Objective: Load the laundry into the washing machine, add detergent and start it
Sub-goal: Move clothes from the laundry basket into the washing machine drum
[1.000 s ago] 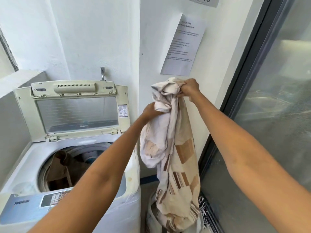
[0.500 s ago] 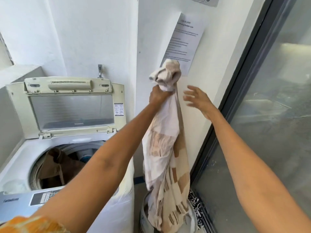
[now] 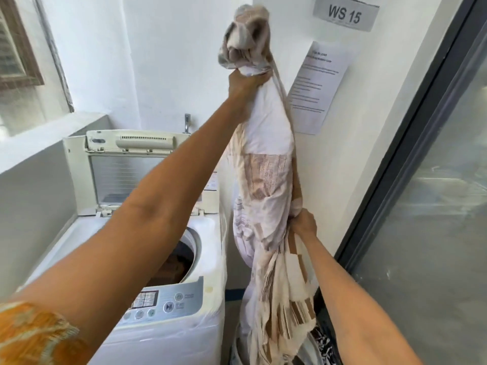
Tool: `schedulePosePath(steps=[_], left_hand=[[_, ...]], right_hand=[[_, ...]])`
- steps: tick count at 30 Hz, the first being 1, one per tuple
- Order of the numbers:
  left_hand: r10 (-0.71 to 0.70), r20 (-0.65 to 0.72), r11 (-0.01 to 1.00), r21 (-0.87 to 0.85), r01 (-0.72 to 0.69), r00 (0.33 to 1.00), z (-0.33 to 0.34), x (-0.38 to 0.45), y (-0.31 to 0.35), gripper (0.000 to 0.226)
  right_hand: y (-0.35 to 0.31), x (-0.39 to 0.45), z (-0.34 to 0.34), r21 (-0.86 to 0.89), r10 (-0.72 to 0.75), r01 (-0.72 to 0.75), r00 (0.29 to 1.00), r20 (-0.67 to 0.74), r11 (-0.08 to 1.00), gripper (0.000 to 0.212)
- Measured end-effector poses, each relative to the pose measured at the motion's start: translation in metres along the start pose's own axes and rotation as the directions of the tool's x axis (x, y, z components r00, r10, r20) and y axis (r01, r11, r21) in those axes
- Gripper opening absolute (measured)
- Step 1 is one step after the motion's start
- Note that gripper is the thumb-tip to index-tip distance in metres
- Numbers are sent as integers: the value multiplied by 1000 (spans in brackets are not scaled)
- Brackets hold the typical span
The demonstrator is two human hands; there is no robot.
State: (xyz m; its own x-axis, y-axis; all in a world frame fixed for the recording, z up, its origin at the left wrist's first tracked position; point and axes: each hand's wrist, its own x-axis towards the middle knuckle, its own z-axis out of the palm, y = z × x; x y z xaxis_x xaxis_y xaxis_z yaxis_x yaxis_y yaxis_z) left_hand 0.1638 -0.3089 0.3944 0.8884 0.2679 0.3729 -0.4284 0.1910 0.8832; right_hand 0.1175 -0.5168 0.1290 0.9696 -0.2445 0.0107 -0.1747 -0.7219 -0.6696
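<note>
A long white sheet with beige and brown patches (image 3: 266,185) hangs in the air right of the washing machine (image 3: 168,320). My left hand (image 3: 246,81) grips its bunched top, raised high against the wall. My right hand (image 3: 303,223) grips the sheet lower down on its right side. The sheet's bottom end trails into a basket at the floor, mostly hidden. The top-loader's lid (image 3: 131,164) stands open, and brown laundry (image 3: 171,270) lies inside the drum. The control panel (image 3: 163,301) faces me.
A dark-framed glass door (image 3: 427,180) fills the right side. A printed notice (image 3: 319,85) and a "WS 15" sign (image 3: 345,14) hang on the white wall. A tap (image 3: 187,123) sticks out behind the machine. A ledge and window are on the left.
My left hand has lifted the sheet's top much higher. My right hand let go at the top, dropped down, and now grips the sheet at its middle.
</note>
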Motion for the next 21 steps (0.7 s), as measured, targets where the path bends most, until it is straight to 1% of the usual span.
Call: schedulePosePath(steps=[1, 3, 5, 8, 9, 11, 12, 13, 15, 17, 19, 21], left_hand=[[-6, -53, 999, 35, 8, 999, -18, 4, -2, 36], [-36, -165, 992, 113, 55, 986, -57, 14, -10, 53], [-51, -263, 959, 257, 121, 963, -93, 15, -18, 69], [-74, -274, 872, 448, 195, 959, -129, -1, -35, 76], [-93, -265, 851, 479, 215, 960, -138, -5, -45, 78], [-104, -190, 826, 531, 191, 976, -150, -18, -60, 73], [-115, -136, 828, 533, 171, 984, -154, -23, -67, 66], [-135, -60, 843, 517, 147, 989, -156, -30, -71, 54], [-188, 88, 882, 453, 128, 978, -160, -43, -71, 28], [-205, 188, 920, 372, 123, 961, -166, -47, -66, 20], [-184, 202, 948, 295, 120, 962, -176, -47, -56, 16], [-151, 165, 956, 276, 102, 975, -189, -47, -45, 16]], right_hand=[[-10, 2, -3, 11, -9, 10, 1000, -6, 1000, 27], [-29, 6, -10, 37, -13, 13, 1000, -20, 999, 26], [-53, 10, -17, 65, -28, 32, 998, -53, 997, 26], [-105, 14, -31, 170, -62, 77, 994, -93, 982, 25], [-127, 13, -37, 207, -74, 94, 992, -105, 974, 25], [-171, 12, -49, 290, -86, 122, 987, -134, 949, 28], [-192, 12, -56, 331, -85, 131, 985, -148, 935, 28], [-212, 11, -63, 361, -91, 144, 983, -160, 921, 27], [-252, 7, -79, 390, -106, 164, 980, -166, 906, 18], [-289, 0, -92, 438, -111, 180, 977, -179, 881, 31], [-319, -10, -101, 505, -126, 217, 970, -210, 835, 36], [-340, -22, -105, 539, -163, 247, 966, -200, 805, 36]])
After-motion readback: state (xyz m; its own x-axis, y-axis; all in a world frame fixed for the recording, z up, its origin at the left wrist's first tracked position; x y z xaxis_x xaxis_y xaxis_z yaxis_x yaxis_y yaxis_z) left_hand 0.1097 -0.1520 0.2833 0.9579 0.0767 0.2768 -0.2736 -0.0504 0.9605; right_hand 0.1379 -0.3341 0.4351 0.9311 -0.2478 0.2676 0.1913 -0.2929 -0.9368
